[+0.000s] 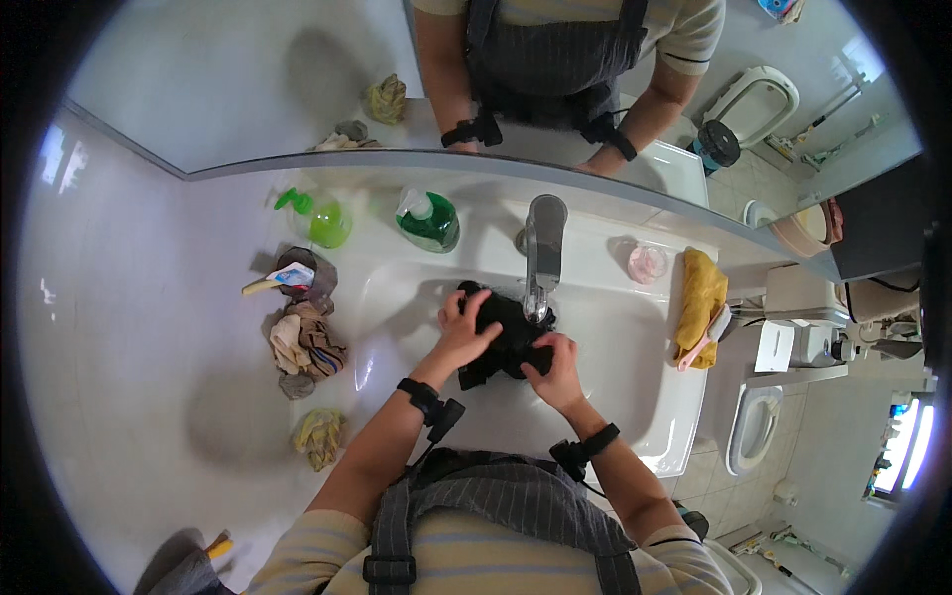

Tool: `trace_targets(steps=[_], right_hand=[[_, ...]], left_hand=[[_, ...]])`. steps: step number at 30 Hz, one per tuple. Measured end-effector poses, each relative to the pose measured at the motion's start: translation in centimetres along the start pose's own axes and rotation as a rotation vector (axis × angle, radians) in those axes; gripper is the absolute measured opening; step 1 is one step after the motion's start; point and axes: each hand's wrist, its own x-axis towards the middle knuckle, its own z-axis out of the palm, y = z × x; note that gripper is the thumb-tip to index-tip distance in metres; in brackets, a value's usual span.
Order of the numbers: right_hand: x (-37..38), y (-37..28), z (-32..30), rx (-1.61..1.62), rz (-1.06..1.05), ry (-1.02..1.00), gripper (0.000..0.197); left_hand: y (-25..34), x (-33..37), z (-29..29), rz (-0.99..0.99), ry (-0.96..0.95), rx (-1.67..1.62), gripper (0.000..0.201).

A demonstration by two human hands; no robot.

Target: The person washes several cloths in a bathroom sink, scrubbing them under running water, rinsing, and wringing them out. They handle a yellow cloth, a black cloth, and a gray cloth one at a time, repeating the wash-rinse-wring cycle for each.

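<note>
A bunched black cloth (504, 332) lies in the white sink under the chrome faucet (544, 248), and its folds hide its exact kind. At its left side my left hand (466, 332) grips it, fingers curved over the top. My right hand (555, 375) pinches the lower right part between thumb and fingers. Water seems to run from the spout onto the cloth. Both wrists carry black straps with small devices.
Behind the sink (615, 397) stand a green pump bottle (429, 222) and a lime soap dispenser (329, 224). Crumpled cloths (307, 342) and a brush (266, 286) lie on the left. To the right are a pink soap dish (648, 263) and a mustard towel (699, 302).
</note>
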Motion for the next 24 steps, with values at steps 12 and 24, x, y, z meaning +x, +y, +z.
trace_targets(steps=[12,24], right_hand=[[0.7,4.5,5.6,-0.604,0.205,-0.41,0.061],[-0.8,6.5,3.3,-0.157,0.759,0.179,0.086]], left_hand=[[0.5,-1.7,4.0,-0.039,-0.47,0.298,0.063],[-2.0,-0.3,2.6,-0.082,-0.729,0.081,0.066]])
